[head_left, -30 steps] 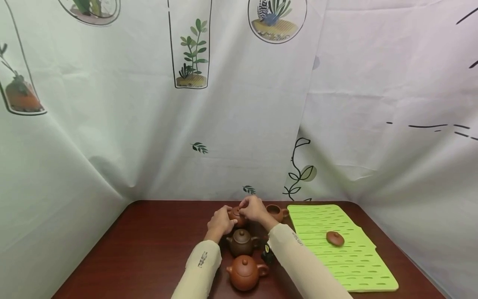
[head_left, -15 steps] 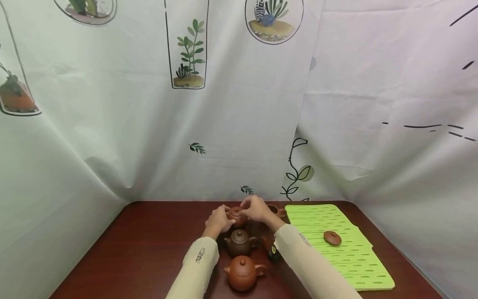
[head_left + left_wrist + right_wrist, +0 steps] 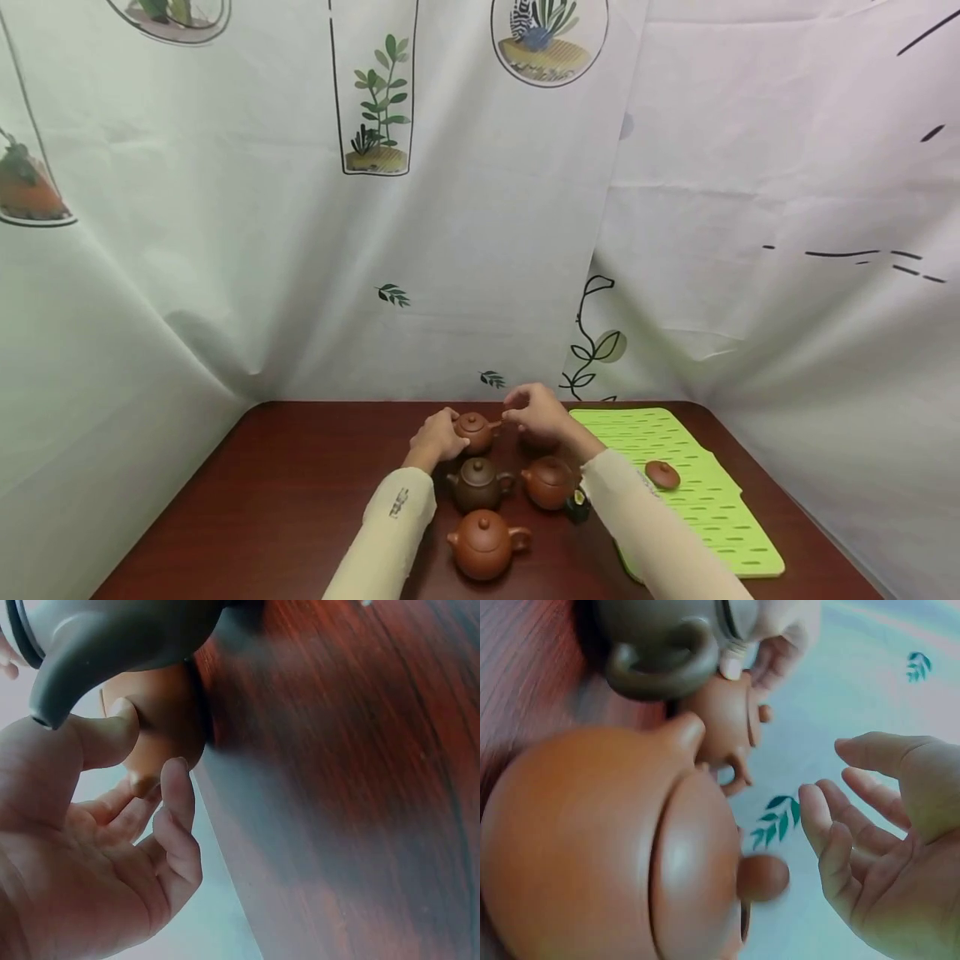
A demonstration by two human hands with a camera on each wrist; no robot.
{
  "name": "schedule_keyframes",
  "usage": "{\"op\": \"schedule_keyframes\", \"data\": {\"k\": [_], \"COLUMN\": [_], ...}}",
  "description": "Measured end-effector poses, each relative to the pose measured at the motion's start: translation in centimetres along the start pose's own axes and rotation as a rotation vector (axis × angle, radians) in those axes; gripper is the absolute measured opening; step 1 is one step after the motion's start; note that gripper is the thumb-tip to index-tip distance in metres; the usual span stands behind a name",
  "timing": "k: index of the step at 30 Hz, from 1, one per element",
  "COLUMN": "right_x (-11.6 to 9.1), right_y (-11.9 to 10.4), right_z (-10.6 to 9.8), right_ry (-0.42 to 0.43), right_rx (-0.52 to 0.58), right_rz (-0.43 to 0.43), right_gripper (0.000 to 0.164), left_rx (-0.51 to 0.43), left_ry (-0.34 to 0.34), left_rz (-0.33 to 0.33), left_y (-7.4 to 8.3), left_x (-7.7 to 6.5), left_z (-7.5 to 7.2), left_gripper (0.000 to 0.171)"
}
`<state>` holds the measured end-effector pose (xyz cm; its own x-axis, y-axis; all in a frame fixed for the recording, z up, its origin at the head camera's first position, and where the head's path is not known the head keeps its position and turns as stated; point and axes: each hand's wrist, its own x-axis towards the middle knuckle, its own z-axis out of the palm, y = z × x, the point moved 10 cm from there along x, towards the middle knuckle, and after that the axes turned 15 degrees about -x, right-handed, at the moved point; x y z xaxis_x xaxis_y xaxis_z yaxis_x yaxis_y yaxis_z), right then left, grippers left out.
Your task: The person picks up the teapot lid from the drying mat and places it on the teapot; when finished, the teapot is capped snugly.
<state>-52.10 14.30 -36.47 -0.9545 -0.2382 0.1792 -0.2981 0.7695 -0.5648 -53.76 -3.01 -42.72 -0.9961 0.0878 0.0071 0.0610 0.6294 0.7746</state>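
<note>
At the back of the table, my left hand (image 3: pixel 437 437) holds a small reddish-brown clay teapot (image 3: pixel 473 432) by its spout side. The left wrist view shows its thumb (image 3: pixel 112 739) pressed to the pot's body and fingers bent around the spout. The pot's lid sits on top, and its handle points right. My right hand (image 3: pixel 542 412) hovers just right of that handle. Its fingers (image 3: pixel 836 851) are loosely bent with nothing between them. A dark brown teapot (image 3: pixel 478 487) and an orange-brown teapot (image 3: pixel 482 550) stand in line nearer the front, both lidded.
Another lidded reddish teapot (image 3: pixel 550 482) stands beside the dark one. Behind it, a further pot (image 3: pixel 538 443) is mostly hidden under my right hand. A loose clay lid (image 3: pixel 662 475) lies on the green mat (image 3: pixel 720 525). A small dark object (image 3: pixel 577 506) sits by my right sleeve.
My right hand has come away from the back teapot's lid and moved right. The left hand keeps its hold. The reddish teapot that the right arm largely covered now shows.
</note>
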Motion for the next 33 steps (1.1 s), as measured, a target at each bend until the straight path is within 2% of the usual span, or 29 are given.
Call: {"op": "schedule_keyframes", "data": {"k": [8,11,17,24,27,33], "right_x": [-2.3,-3.3,-5.4,-8.2,-9.3,-11.2], "right_y": [1.4,2.3,4.7,6.9,7.8,8.8], "right_z": [-3.4,-4.6,-7.3,-9.1,-9.9,-11.0], "right_ry": [0.036,0.035,0.074,0.097,0.116,0.133], "right_rx": [-0.052,-0.014,0.050,-0.005,-0.014,-0.030], "right_rz": [-0.056,-0.061,0.002,0.057,0.086,0.079], "right_gripper": [0.018,0.021,0.024,0.024,0.024,0.028], "left_rx": [-0.021,-0.050,-0.086,-0.031,-0.025,-0.037], "left_ry": [-0.041,-0.054,-0.072,0.001,0.031,0.031], "left_rz": [0.019,0.042,0.072,0.096,0.123,0.169], "left_y": [0.0,-0.1,0.0,0.7,1.4,3.3], "left_x": [0.3,0.3,0.1,0.0,-0.2,-0.5], "left_z": [0.1,-0.1,-0.4,-0.8,-0.9,-0.6], "left_gripper": [0.048,0.050,0.056,0.060,0.062,0.059]}}
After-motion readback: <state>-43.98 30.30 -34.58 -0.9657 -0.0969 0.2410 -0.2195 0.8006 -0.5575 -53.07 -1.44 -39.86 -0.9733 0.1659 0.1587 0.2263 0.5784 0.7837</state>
